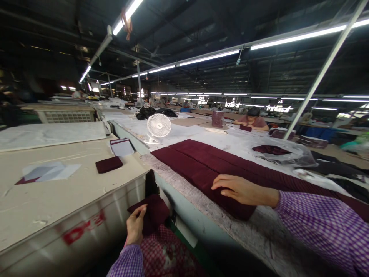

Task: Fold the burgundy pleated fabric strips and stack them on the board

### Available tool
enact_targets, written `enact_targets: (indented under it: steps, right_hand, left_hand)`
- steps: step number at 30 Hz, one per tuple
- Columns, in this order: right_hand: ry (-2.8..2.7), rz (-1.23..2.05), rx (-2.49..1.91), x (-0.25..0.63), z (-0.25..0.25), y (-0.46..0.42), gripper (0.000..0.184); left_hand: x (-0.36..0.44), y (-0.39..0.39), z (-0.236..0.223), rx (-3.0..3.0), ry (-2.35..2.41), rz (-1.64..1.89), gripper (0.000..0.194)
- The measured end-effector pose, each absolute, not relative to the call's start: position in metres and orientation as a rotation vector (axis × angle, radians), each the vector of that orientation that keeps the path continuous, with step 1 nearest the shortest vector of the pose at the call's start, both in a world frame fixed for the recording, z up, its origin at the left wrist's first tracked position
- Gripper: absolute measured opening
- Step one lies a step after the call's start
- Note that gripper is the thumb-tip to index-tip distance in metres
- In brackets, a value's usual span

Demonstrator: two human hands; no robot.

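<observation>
My right hand lies flat, fingers stretched out, on the near end of a long stack of maroon fabric pieces on the cutting table. Down by my lap, my left hand is closed on a bundle of maroon fabric, held between the two tables. Both sleeves are purple checked.
A beige table at left carries a small maroon piece, white papers and a folded stack. A small white fan stands behind the fabric. A plastic bag with maroon cloth lies right. Another person works further back.
</observation>
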State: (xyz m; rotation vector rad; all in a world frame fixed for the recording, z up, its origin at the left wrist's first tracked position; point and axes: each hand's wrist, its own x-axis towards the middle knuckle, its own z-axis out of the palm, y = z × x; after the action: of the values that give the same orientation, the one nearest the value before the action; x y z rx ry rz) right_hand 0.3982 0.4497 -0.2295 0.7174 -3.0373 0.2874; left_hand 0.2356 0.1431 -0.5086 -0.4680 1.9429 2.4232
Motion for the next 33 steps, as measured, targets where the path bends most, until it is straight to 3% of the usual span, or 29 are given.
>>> enact_targets:
  steps: [12,26,33]
  right_hand:
    - [-3.168,0.293,0.744,0.325,-0.228,0.473,0.032]
    - [-3.318,0.218,0.731,0.310,-0.225,0.477,0.021]
    - [-3.382,0.218,0.437,0.315,-0.225,0.479,0.035]
  left_hand:
    - [0.231,0.141,-0.519,-0.426,1.953,2.420,0.015]
    - [0.227,0.140,-0.526,-0.396,1.947,2.430,0.016]
    - [0.231,0.142,-0.514,-0.431,1.941,2.420,0.013]
